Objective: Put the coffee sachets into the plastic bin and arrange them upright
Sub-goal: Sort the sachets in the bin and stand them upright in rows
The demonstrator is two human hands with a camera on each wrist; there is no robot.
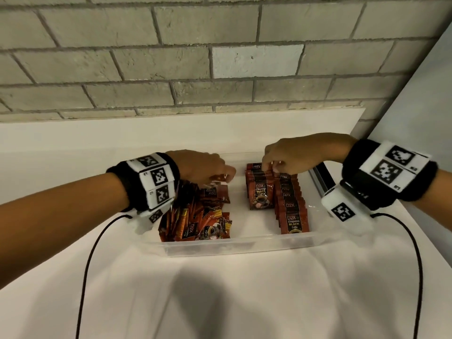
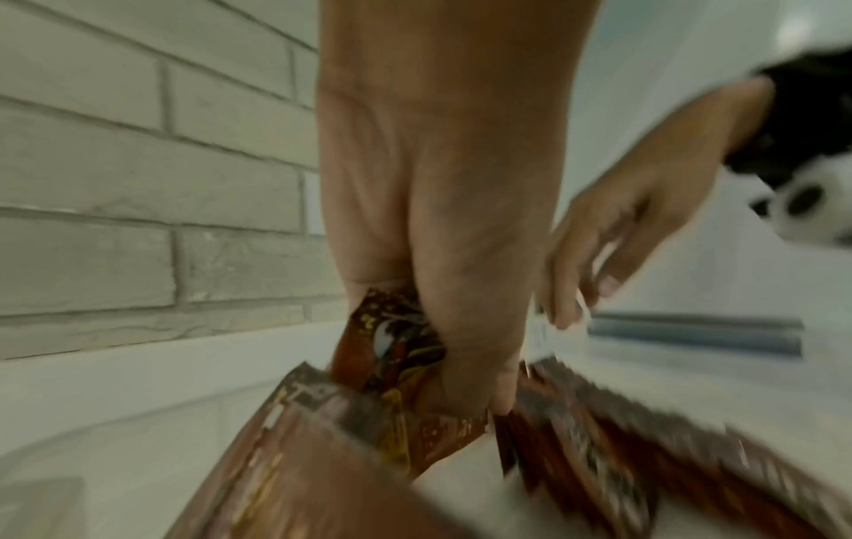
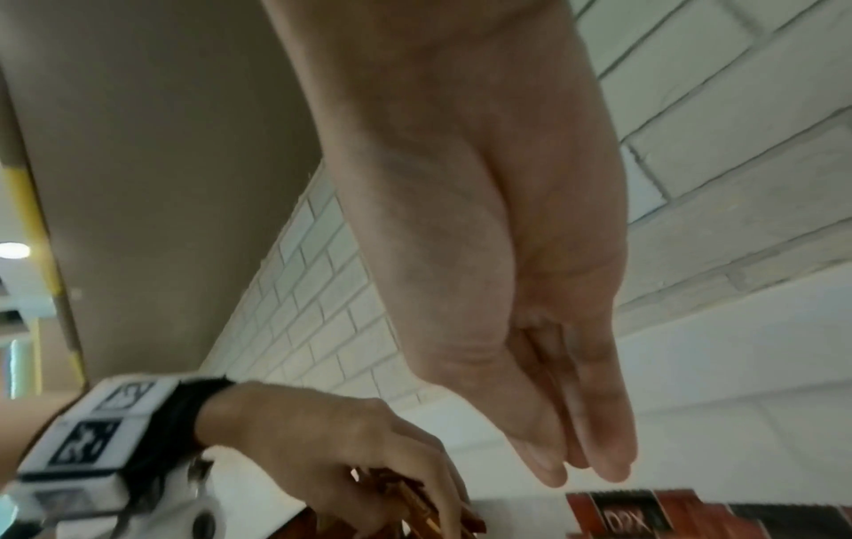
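A clear plastic bin (image 1: 234, 245) stands on the white table. Its left part holds a loose pile of red-brown coffee sachets (image 1: 195, 221). On the right, two rows of sachets (image 1: 291, 204) stand upright, labels facing me. My left hand (image 1: 220, 176) hovers over the pile's far end and grips a few sachets (image 2: 392, 350) between thumb and fingers. My right hand (image 1: 271, 165) sits over the far end of the upright rows. In the right wrist view its fingers (image 3: 608, 456) are straight and together, just above the sachet tops (image 3: 622, 514), holding nothing.
A grey brick wall (image 1: 171, 69) rises right behind the table. A metal rail (image 1: 320, 179) runs along the bin's right side next to a pale wall panel. Black cables (image 1: 90, 265) hang from both wristbands over the white tabletop (image 1: 220, 302) in front.
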